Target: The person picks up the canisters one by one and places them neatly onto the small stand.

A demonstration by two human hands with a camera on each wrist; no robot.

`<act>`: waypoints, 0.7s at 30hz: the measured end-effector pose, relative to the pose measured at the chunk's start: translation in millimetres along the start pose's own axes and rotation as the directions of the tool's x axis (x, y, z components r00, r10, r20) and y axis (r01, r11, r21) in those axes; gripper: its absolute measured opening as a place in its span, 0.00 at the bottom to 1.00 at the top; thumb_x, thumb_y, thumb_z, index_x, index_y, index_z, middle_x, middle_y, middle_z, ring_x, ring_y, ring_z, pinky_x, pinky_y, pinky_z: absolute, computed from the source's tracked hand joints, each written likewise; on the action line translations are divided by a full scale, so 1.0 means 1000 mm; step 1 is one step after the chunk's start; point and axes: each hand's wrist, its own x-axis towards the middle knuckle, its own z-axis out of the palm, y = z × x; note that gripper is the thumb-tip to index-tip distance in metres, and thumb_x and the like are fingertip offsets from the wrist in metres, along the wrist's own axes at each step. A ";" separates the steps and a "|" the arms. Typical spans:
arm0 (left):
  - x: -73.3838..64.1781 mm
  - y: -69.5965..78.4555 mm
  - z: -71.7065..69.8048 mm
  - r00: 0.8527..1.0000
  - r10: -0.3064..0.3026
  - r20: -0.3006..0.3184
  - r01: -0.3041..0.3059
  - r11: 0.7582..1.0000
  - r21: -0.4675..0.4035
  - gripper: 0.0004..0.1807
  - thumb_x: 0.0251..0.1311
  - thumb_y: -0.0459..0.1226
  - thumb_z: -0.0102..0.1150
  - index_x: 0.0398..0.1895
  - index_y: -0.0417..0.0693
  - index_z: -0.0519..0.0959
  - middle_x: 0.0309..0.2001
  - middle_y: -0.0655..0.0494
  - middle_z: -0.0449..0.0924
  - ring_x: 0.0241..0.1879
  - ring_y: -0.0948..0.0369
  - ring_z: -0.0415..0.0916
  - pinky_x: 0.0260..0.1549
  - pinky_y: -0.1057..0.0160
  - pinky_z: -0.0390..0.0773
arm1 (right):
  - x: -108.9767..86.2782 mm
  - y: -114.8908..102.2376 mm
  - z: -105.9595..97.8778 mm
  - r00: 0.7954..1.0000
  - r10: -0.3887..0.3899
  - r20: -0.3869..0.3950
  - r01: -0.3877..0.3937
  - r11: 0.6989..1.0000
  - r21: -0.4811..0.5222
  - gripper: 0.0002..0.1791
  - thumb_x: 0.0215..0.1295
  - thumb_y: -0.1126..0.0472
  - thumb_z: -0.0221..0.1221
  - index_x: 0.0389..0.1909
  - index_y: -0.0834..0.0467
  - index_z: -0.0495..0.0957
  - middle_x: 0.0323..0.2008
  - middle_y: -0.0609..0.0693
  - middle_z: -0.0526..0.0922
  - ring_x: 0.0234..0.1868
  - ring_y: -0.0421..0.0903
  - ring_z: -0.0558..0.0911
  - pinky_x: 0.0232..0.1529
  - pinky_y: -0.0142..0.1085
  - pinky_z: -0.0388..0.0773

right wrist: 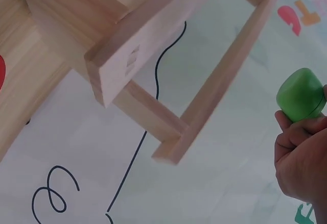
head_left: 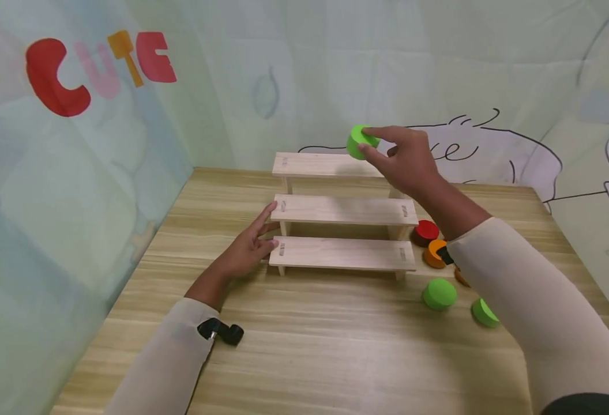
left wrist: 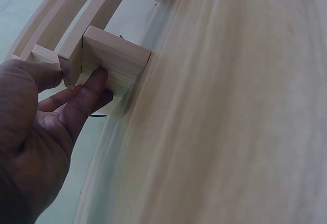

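A three-step wooden stand (head_left: 343, 208) sits on the table, its pale boards rising toward the back wall. Its left end is held by my left hand (head_left: 244, 251); in the left wrist view the thumb lies at the lowest board's end and curled fingers (left wrist: 95, 81) touch the side panel (left wrist: 115, 55). Above the top board (head_left: 315, 165), my right hand (head_left: 408, 158) pinches a green round block (head_left: 357, 143) between thumb and index finger. The right wrist view shows this block (right wrist: 300, 95) at its right edge, raised off the stand.
Right of the stand lie a red round block (head_left: 425, 232), an orange one (head_left: 434, 254) and two green ones (head_left: 439, 294), with another orange one partly behind my right sleeve (head_left: 522, 288). A printed cloth (head_left: 221, 86) hangs behind and beside the wooden table (head_left: 304, 346).
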 end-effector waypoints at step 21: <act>0.006 -0.002 -0.001 1.000 -0.006 0.001 0.006 0.999 -0.033 0.50 0.84 0.28 0.50 0.90 0.81 0.38 0.85 0.33 0.57 0.67 0.34 0.81 0.61 0.46 0.89 | 0.042 -0.035 0.081 0.979 -0.015 0.202 0.032 0.996 -0.079 0.28 0.79 0.45 0.65 0.75 0.50 0.80 0.74 0.50 0.81 0.79 0.52 0.77 0.79 0.51 0.76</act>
